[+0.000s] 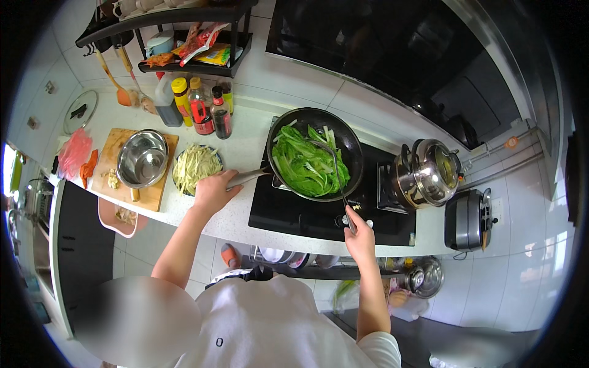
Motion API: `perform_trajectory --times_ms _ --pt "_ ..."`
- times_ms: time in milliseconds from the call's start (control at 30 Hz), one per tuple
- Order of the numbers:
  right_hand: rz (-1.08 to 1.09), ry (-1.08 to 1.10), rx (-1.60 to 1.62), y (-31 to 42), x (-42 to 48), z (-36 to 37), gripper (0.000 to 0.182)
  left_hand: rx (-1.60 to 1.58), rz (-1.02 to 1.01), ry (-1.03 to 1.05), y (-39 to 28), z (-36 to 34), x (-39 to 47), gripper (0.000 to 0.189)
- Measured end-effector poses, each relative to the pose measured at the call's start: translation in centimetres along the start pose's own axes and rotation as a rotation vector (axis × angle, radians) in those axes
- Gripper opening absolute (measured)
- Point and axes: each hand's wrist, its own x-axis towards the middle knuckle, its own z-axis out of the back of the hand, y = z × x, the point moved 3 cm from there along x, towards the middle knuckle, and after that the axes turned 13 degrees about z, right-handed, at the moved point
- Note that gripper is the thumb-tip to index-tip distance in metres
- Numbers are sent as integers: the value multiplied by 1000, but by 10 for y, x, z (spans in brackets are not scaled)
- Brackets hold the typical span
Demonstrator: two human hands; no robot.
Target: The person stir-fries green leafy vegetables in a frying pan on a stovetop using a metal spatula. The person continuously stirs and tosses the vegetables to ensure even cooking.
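A dark wok [350,138] sits on the left burner of a black gas cooktop [303,221]. Bright green leafy vegetables [299,161] with pale stems fill much of it. My left hand [215,192] is closed around the wok's handle [248,176], which points left over the counter. In my right hand [360,233] is the handle of a metal spatula or ladle [338,172]; its head lies among the greens, partly hidden by them. Close beside my left hand stands a plate heaped with pale shredded vegetable [195,166].
A steel bowl [143,158] rests on a wooden cutting board [110,152] at left. Sauce bottles [201,108] line the wall below a black shelf [193,69]. A lidded steel pot [425,172] occupies the right burner. The black range hood [391,60] overhangs the back.
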Motion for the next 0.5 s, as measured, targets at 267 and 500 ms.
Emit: perform_trajectory --times_ms 267,500 --pt "-171 209 -9 50 -32 50 55 -5 9 6 1 0 -1 44" --pt "-44 -93 272 17 -4 52 56 -8 5 -3 4 -3 1 45"
